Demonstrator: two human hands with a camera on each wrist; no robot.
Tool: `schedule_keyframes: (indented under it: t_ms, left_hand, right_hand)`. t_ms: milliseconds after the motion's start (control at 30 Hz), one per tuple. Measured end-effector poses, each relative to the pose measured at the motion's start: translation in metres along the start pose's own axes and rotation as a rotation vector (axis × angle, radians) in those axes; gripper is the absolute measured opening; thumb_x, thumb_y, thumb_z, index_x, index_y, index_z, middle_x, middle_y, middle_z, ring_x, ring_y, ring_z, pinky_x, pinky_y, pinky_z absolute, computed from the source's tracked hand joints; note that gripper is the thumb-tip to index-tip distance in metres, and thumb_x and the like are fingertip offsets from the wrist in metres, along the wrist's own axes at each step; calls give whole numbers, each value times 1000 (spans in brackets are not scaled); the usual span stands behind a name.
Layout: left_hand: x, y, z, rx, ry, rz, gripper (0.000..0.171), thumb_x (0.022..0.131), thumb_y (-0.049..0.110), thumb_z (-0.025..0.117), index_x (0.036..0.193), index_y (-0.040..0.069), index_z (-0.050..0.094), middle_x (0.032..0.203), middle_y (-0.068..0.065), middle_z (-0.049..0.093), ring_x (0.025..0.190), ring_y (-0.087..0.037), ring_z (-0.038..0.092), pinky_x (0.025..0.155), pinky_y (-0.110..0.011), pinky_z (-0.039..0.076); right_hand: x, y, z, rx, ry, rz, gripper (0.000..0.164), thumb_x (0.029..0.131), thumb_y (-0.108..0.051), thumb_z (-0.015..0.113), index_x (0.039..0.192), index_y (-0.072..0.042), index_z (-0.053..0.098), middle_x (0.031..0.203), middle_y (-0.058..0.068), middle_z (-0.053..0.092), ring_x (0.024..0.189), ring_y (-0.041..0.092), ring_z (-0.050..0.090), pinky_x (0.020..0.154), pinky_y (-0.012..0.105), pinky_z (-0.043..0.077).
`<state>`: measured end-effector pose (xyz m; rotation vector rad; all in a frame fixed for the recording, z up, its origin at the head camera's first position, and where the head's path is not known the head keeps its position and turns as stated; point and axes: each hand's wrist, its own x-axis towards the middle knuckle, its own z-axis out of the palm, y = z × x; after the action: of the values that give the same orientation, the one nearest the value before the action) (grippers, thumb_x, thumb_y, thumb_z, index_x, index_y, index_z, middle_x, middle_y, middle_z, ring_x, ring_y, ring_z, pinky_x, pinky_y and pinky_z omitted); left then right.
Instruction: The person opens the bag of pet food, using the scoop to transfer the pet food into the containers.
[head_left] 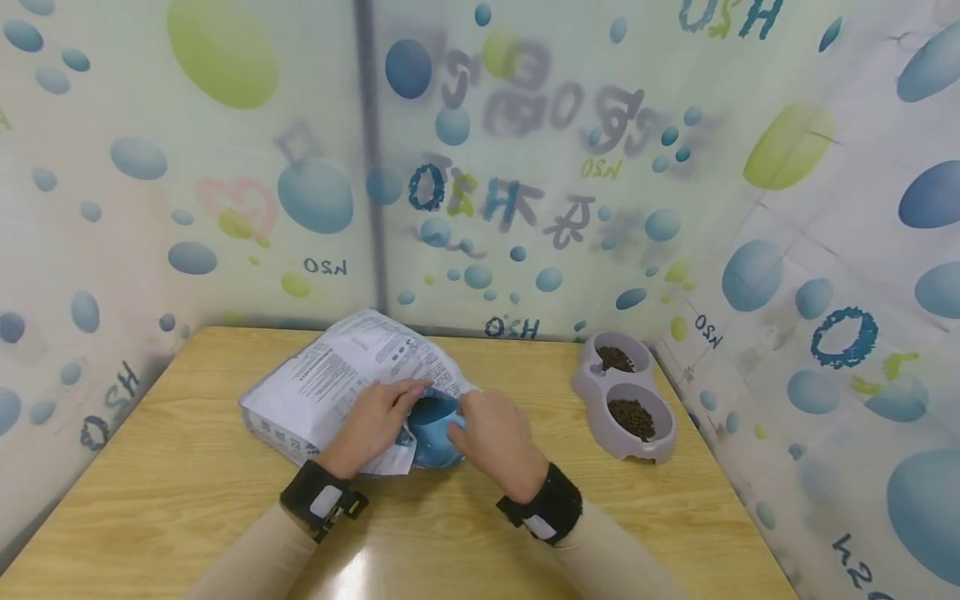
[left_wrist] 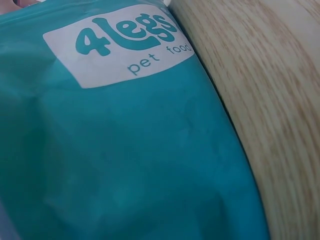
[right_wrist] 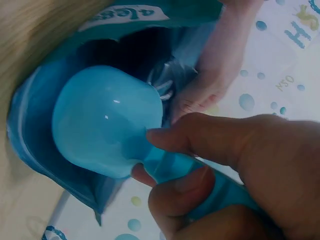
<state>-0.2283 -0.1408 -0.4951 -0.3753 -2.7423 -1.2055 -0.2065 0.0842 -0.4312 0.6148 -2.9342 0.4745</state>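
A white and teal pet food bag [head_left: 337,367] lies on its side, its mouth facing the right hand. My left hand [head_left: 372,422] grips the edge of that mouth. Its fingertips also show at the rim in the right wrist view. My right hand [right_wrist: 215,170] holds a blue scoop [right_wrist: 107,120] by the handle, thumb on top and fingers curled beneath. The scoop's rounded head sits within the bag's mouth, bottom side toward the right wrist camera. The left wrist view is mostly filled by the bag's teal front [left_wrist: 130,150]; the inside of the bag is dark.
To the right on the wooden table [head_left: 225,517] stands a lilac double pet bowl [head_left: 592,396], brown kibble [head_left: 632,418] in both hollows. Bubble-printed wall sheets [head_left: 480,250] enclose the table at the back and sides.
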Motion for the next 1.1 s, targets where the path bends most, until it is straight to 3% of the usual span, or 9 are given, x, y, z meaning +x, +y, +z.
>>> schedule_keyframes:
  t_ms: [133, 167, 300, 433, 533, 633, 800, 967, 1100]
  left_hand:
    - [0, 1, 0, -2, 13, 3, 42, 127, 37, 51, 156, 20, 76, 117, -7, 80, 111, -22, 68, 107, -52, 41]
    - [0, 1, 0, -1, 14, 3, 42, 127, 37, 51, 157, 20, 76, 117, -8, 81, 112, -23, 69, 107, -52, 41]
    - [0, 1, 0, 6, 19, 8, 42, 127, 37, 51, 156, 19, 76, 131, -8, 83, 115, -25, 69, 107, -52, 43]
    - [0, 1, 1, 2, 23, 15, 42, 127, 36, 50, 155, 18, 76, 151, -8, 80, 128, -28, 73, 124, -63, 45]
    - [0, 0, 1, -19, 29, 16, 41, 127, 34, 52, 155, 17, 76, 156, -10, 77, 143, -34, 73, 134, -70, 39]
    - [0, 1, 0, -31, 34, 16, 40, 126, 33, 54, 154, 16, 77, 157, -12, 76, 150, -39, 70, 135, -72, 38]
    - [0, 2, -1, -22, 39, 13, 39, 126, 32, 54, 154, 18, 77, 157, -11, 76, 139, -36, 74, 129, -69, 44]
    - [0, 3, -2, -13, 42, 8, 39, 126, 33, 54, 155, 21, 77, 156, -10, 77, 126, -30, 72, 118, -62, 48]
    - [0, 4, -2, -10, 34, 9, 40, 126, 35, 53, 156, 22, 76, 157, -10, 77, 137, -34, 74, 123, -66, 48]
  right_hand:
    - [1, -2, 8, -13, -15, 24, 22, 103, -29, 90, 107, -8, 85, 90, 4, 80, 66, 11, 62, 54, 25, 48]
    - [2, -2, 10, -9, -18, 28, 23, 104, -29, 90, 111, -7, 86, 96, 6, 83, 67, 11, 64, 54, 25, 50]
    - [4, 1, 21, 18, -12, 36, 27, 104, -28, 90, 120, -6, 86, 100, 8, 85, 65, 10, 62, 53, 23, 49]
    - [5, 4, 31, 50, 22, 27, 27, 105, -27, 90, 122, -6, 86, 94, 7, 82, 61, 8, 57, 51, 22, 43]
    - [6, 6, 37, 74, 51, 16, 28, 105, -26, 90, 123, -5, 86, 93, 7, 83, 59, 6, 56, 51, 21, 42]
    - [7, 6, 43, 100, 69, 11, 28, 107, -27, 88, 125, -6, 85, 98, 9, 86, 59, 5, 57, 51, 21, 41]
    - [7, 9, 52, 127, 102, -2, 28, 107, -26, 88, 125, -5, 84, 108, 13, 89, 63, 7, 64, 53, 21, 46]
    - [7, 18, 61, 126, 132, -10, 25, 108, -26, 87, 123, -8, 81, 104, 10, 88, 69, 10, 70, 57, 24, 51]
    - [5, 24, 64, 165, 111, 3, 24, 109, -27, 85, 124, -9, 79, 103, 9, 87, 68, 7, 65, 58, 24, 50]
